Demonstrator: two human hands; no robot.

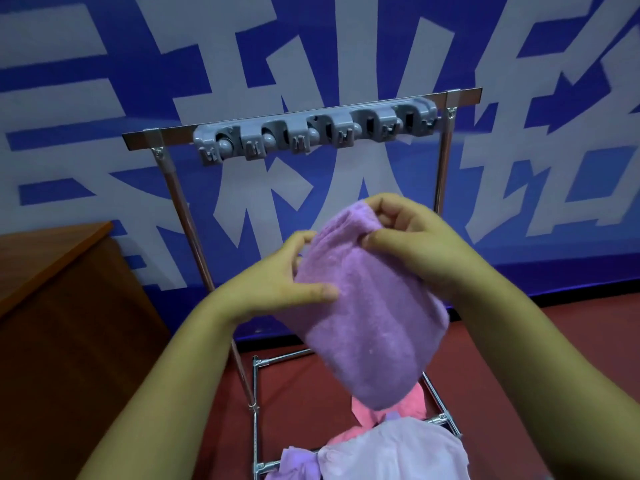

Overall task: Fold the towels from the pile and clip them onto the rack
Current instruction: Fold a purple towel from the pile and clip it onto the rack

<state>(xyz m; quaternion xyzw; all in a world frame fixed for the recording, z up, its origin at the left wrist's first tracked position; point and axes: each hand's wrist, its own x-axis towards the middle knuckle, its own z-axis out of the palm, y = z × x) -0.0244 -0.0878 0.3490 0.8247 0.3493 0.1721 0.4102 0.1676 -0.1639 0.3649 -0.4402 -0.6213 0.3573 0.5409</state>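
A folded purple towel hangs in the air in front of me, below the rack. My right hand pinches its top edge with curled fingers. My left hand holds its left side, thumb pressed on the front. Higher up, a grey clip strip with several clips, none holding a towel, is fixed to the metal rack's top bar. A pile of towels, pale lilac, pink and purple, lies on the rack's lower frame at the bottom of the view.
A brown wooden cabinet stands at the left, close to the rack's left post. Behind the rack hangs a blue banner with large white characters. The floor is dark red.
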